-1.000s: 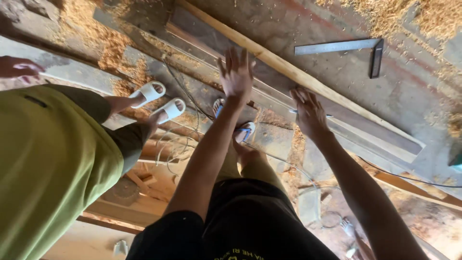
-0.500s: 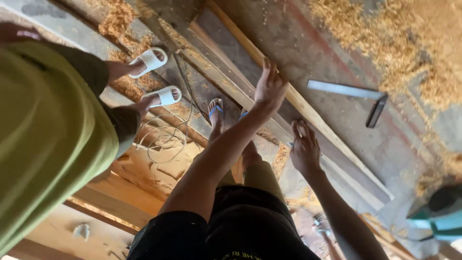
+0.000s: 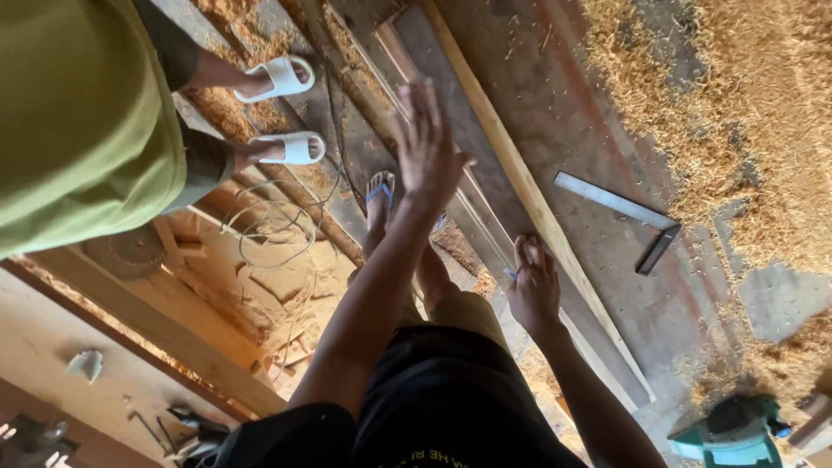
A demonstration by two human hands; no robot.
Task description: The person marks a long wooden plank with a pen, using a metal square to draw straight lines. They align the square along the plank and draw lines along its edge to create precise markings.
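My left hand (image 3: 425,143) is lifted with its fingers spread and holds nothing. It hovers over the grey planks (image 3: 472,221) and a long pale wooden strip (image 3: 520,182) lying on the workbench. My right hand (image 3: 533,290) rests flat on the plank beside that strip, and a thin blue pen (image 3: 510,274) pokes out at its left edge under the fingers. Below the bench edge, my foot in a blue flip-flop (image 3: 379,192) stands on the floor.
A metal try square (image 3: 617,204) lies on the bench right of the strip, with heaps of sawdust (image 3: 763,121) beyond. A green power tool (image 3: 732,431) sits bottom right. Another person in an olive shirt (image 3: 78,121) and white slides (image 3: 282,78) stands left, near coiled cable (image 3: 277,227).
The view has swung, so the boards run steeper. My left hand has come off the strip and lifted with fingers spread. My right hand stays on the plank.
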